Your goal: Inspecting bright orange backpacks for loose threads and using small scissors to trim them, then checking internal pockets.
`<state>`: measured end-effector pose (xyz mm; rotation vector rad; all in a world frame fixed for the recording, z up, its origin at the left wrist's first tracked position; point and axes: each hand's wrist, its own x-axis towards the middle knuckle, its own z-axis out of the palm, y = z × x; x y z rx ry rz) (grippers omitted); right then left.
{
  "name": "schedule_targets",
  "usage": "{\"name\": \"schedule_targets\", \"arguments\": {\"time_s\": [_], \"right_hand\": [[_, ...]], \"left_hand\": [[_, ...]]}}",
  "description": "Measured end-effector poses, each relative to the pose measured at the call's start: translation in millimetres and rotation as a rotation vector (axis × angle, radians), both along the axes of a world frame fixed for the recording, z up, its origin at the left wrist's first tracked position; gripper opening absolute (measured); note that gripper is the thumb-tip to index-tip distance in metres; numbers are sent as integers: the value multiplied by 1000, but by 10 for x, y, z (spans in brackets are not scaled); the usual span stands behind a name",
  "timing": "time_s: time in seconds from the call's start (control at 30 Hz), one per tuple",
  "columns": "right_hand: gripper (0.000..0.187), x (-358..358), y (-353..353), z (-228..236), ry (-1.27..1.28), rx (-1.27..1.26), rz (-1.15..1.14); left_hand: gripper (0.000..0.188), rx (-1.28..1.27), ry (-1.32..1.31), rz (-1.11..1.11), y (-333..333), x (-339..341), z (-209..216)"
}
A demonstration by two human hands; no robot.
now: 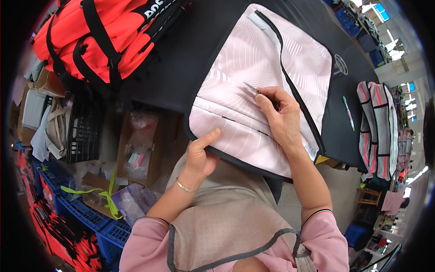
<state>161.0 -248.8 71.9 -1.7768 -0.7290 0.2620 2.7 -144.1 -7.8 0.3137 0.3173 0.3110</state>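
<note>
A pale pink patterned fabric bag piece [235,59] with dark edging and a long black zipper [290,75] lies flat on the black table. My left hand [201,156] grips its near left edge, thumb on top and the other fingers hidden beneath. Over the middle of the fabric, my right hand [282,113] is closed around a small metal-tipped cutting tool, like thread snips [251,88], most of which the fingers cover. The pointed tips face up and left, just above the cloth. A horizontal seam with short dark marks runs below the right hand.
Bright red-orange bags with black straps [99,41] are piled at the table's left. To the right lie a teal-and-white pen-like tool [348,113] and a ring-shaped object [340,65]. Grey bag pieces [378,127] hang beyond. Blue crates [86,211] and a cardboard box [156,149] stand lower left.
</note>
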Motion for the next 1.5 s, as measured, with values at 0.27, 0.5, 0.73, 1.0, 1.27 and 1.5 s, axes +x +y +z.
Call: {"name": "schedule_targets", "arguments": {"time_s": [0.27, 0.5, 0.73, 1.0, 1.27, 1.5], "right_hand": [[20, -46, 146, -481, 89, 134, -56], [23, -53, 186, -659, 105, 218, -53], [20, -30, -180, -19, 327, 287, -87], [27, -369, -767, 120, -569, -135, -62], [25, -371, -712, 95, -724, -169, -110], [23, -405, -700, 66, -817, -217, -157]], "left_hand": [[49, 19, 213, 5, -388, -113, 184], [48, 34, 285, 64, -633, 115, 211], [43, 189, 225, 43, -352, 113, -96], [50, 69, -12, -150, -419, 224, -5], [47, 40, -4, -135, -475, 244, -70], [47, 33, -24, -127, -499, 246, -35]]}}
